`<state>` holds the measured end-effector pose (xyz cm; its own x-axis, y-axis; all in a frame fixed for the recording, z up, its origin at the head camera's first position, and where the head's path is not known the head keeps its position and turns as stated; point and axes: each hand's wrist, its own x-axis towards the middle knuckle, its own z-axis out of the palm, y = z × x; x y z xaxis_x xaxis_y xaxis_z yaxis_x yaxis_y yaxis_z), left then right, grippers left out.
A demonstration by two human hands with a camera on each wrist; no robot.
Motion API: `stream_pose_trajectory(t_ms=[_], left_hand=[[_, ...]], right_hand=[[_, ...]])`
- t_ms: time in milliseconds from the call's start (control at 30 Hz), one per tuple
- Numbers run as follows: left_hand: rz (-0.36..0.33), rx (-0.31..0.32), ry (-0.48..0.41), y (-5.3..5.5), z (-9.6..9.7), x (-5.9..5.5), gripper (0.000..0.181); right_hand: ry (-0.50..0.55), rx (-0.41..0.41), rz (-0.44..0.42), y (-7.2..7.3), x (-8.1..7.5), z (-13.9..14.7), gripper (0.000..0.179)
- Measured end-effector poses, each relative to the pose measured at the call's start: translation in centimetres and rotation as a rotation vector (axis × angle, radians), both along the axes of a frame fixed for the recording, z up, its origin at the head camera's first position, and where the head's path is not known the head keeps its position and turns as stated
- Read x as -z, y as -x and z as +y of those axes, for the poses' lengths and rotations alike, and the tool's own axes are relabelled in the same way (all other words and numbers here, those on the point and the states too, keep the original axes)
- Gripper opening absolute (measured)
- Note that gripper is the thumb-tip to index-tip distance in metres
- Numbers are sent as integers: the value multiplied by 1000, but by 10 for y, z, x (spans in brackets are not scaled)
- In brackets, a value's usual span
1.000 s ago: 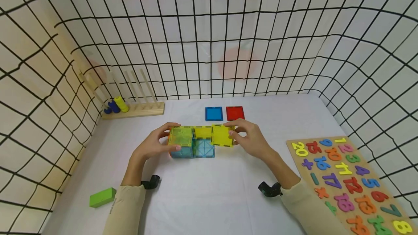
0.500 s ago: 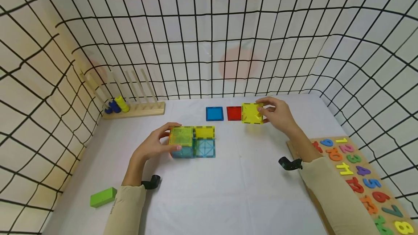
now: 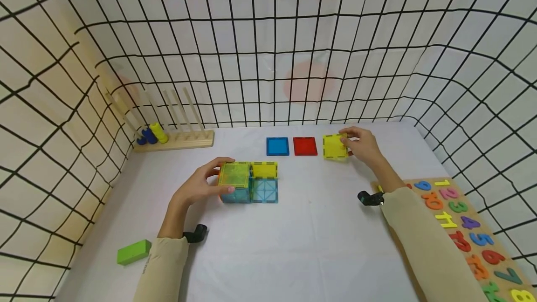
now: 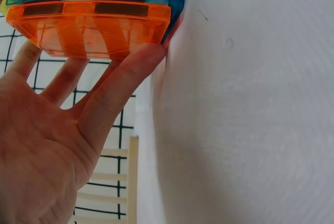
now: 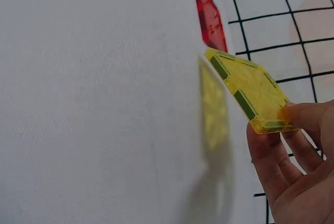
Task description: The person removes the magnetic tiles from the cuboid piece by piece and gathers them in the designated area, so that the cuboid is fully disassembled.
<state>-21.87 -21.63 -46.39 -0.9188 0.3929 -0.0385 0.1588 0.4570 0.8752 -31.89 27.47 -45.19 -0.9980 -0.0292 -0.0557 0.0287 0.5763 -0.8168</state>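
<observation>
In my right hand [image 3: 364,146] a square yellow magnetic tile [image 5: 250,88] is pinched between thumb and fingers, tilted just over the white tabletop, its yellow shadow beneath. My left hand [image 3: 199,184] grips a magnetic-tile cube [image 3: 235,182] from the left, thumb at the front and fingers behind. The cube has a yellow top, a light-blue front and an orange side [image 4: 94,28] facing my palm. To its right a light-blue tile [image 3: 265,191] adjoins it, with an upright yellow tile [image 3: 264,170] behind that.
A blue tile [image 3: 277,146] and a red tile [image 3: 305,146] lie flat at the back, left of the held tile. A wooden peg stand [image 3: 184,140] is at the back left, a green block [image 3: 134,252] at the front left. The number board [image 3: 457,218] lies right, partly under my sleeve.
My right hand has carried the yellow tile away from the cube, right and back, then lower, to the right of the red tile. The left hand keeps its grip on the cube.
</observation>
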Motion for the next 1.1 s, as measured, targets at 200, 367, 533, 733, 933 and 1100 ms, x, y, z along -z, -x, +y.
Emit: stream_pose_trajectory(t_ms=[200,367,533,733,933,1100], left_hand=[[0,3,-5,1,1,1,70],[-5,-1,-10,0,2,0,71],[-8,-8,-8,0,2,0,73],[-11,-6,-5,0,1,1,76],[-9,-8,3,1,1,2,76],[-2,-9,4,1,1,2,76]], right_hand=[[0,16,-30,8,10,5,42],[-44,-29,-129,15,15,6,69],[-182,-161,-152,22,23,8,103],[-332,-198,-55,23,33,7,95],[-394,-190,-52,20,35,3,91],[-436,-199,-43,18,32,1,93]])
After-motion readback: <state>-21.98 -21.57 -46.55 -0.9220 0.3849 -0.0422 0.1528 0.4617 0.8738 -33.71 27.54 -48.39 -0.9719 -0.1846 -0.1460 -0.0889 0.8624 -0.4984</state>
